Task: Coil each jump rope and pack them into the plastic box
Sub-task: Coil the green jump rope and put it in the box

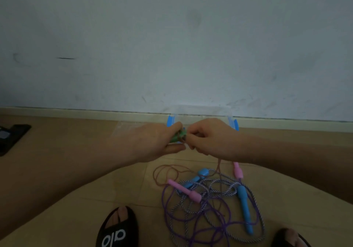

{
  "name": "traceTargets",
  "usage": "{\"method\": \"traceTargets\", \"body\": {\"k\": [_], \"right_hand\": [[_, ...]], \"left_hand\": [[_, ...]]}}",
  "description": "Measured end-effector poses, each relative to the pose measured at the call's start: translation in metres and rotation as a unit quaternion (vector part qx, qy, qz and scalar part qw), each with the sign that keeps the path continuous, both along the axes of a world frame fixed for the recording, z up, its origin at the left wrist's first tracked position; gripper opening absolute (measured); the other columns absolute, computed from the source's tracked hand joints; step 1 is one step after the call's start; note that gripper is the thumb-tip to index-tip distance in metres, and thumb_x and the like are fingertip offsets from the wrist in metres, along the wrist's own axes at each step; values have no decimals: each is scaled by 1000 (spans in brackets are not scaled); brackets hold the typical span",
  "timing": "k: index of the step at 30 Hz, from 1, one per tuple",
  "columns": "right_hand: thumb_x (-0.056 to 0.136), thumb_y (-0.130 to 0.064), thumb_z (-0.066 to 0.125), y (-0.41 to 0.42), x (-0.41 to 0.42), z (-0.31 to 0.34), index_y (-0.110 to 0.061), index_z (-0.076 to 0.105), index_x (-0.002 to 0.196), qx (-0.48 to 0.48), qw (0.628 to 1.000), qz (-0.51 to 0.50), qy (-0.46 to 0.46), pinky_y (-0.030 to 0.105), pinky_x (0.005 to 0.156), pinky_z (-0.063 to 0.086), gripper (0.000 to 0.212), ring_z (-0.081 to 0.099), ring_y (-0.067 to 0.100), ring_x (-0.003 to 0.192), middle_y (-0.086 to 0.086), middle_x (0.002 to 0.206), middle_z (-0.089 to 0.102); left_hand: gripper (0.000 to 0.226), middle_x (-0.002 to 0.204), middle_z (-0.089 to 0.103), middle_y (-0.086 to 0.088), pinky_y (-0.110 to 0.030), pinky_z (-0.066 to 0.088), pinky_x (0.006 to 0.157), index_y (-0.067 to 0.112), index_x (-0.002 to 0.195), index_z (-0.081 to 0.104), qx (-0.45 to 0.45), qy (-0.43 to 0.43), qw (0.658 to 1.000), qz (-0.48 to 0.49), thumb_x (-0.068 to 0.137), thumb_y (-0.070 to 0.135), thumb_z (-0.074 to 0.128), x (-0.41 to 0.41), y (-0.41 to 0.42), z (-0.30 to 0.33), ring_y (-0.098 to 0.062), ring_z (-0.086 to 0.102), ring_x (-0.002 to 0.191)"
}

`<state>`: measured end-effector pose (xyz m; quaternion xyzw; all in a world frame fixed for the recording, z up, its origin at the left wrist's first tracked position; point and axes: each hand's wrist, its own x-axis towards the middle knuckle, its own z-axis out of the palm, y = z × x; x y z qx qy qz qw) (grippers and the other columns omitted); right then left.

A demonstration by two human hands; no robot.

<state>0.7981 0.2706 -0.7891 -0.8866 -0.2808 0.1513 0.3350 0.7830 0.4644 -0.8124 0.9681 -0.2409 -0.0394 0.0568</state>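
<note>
Two hands: my left hand (pixel 158 141) grips green handles (pixel 176 137), right hand (pixel 208 137) pinches brown cord (pixel 172 172); two pink handles (pixel 184 190), two blue handles (pixel 244 208) below the box (pixel 170 121).

Only one readable mark: white lettering "alo" on the strap of the black slipper (pixel 117 227) at about seven o'clock in the head view (seen upside down from the wearer's side, so reading roughly as "olo"). Nothing legible on the second slipper (pixel 288 238) at five o'clock, on the rope handles, or on the dark flat object (pixel 11 137) at nine o'clock.
</note>
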Motion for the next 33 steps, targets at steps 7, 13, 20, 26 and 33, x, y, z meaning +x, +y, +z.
{"method": "traceTargets", "body": {"k": [7, 13, 20, 26, 33], "right_hand": [[96, -36, 55, -1, 18, 14, -18, 54, 59, 42, 996, -2, -82, 26, 52, 35, 41, 39, 8, 48, -4, 52, 46], [99, -37, 50, -11, 33, -6, -19, 51, 62, 121, 988, -52, 75, 23, 45, 31, 41, 35, 8, 44, -5, 51, 43], [100, -30, 50, -9, 20, -30, -20, 47, 59, 199, 942, -78, 258, 17, 41, 18, 42, 22, 7, 41, -4, 48, 35], [101, -49, 34, -4, -4, -51, -24, 36, 49, 143, 957, -133, 216, 23, 45, 20, 58, 27, 11, 43, -11, 44, 31], [102, -35, 38, 12, -28, -15, -18, 33, 57, 16, 999, -20, -43, 26, 48, 24, 49, 32, 11, 47, -3, 49, 35]], "left_hand": [[44, 106, 66, 3, -18, 30, 50, 27, 130, 41, 66, -65, 993, -72, 98, 57, 38, -15, -15, 11, -16, 61, 89], [40, 102, 65, 2, -24, 29, 61, 25, 123, 39, -26, -80, 995, -45, 95, 51, 50, -9, -20, 29, -18, 60, 82], [16, 88, 66, 3, -22, 32, 55, 23, 109, 55, -91, -67, 993, -18, 94, 29, 55, -18, -26, 30, -18, 58, 77], [11, 69, 56, 10, -20, 34, 51, 21, 85, 59, -219, -40, 962, 156, 95, 24, 56, 7, -23, 30, -7, 55, 62], [18, 103, 65, -9, -30, 33, 63, 17, 104, 55, 64, -36, 987, 143, 95, 30, 46, 5, 6, -5, -30, 63, 92]]}}
